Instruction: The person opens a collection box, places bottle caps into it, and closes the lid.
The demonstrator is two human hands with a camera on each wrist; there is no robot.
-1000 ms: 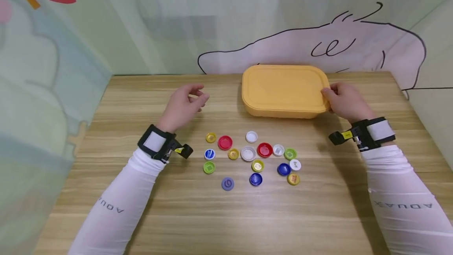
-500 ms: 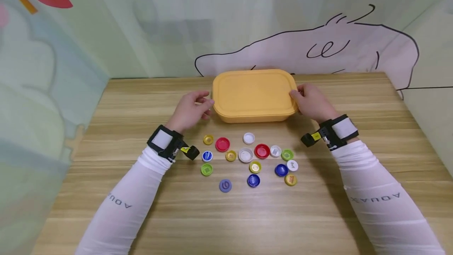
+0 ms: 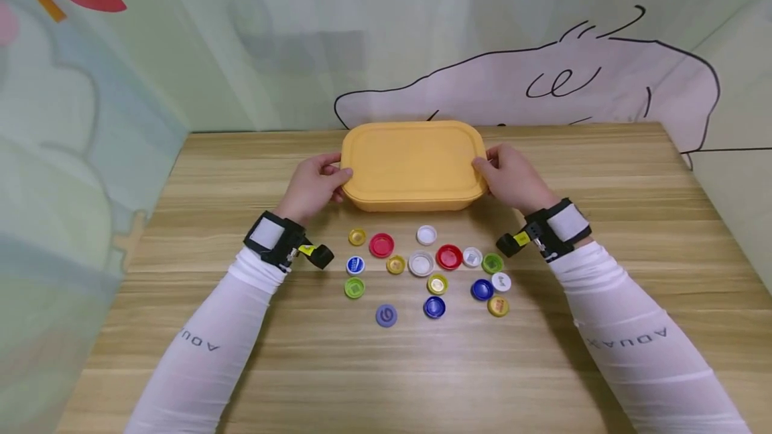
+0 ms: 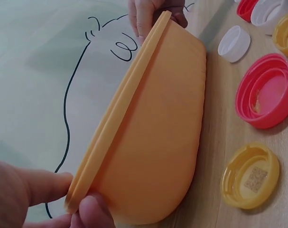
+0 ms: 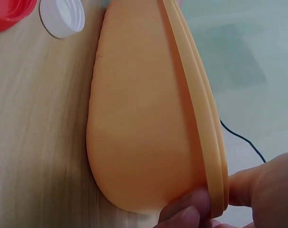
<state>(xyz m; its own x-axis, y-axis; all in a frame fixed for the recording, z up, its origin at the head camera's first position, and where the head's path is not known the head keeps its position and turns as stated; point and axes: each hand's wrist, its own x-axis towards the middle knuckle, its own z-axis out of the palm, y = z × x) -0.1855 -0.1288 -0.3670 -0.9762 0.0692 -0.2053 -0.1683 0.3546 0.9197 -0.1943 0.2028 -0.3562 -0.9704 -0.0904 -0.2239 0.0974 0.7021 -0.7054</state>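
A yellow-orange lidded box stands at the back of the wooden table, its lid on. At its left end my left hand pinches the lid's rim, thumb on one side and fingers on the other, as the left wrist view shows with the box wall. My right hand grips the opposite end, thumb over the rim and fingertips beneath it. Several bottle caps lie loose in front of the box, among them a red cap, a white cap and a blue cap.
Behind the table hangs a pale curtain-like backdrop with a line drawing, close to the box's far side. A green cap and a yellow cap mark the outer parts of the cap group.
The box has slid left along the table's back with my right hand on it. My left hand, apart from the box a second ago, now holds its left end.
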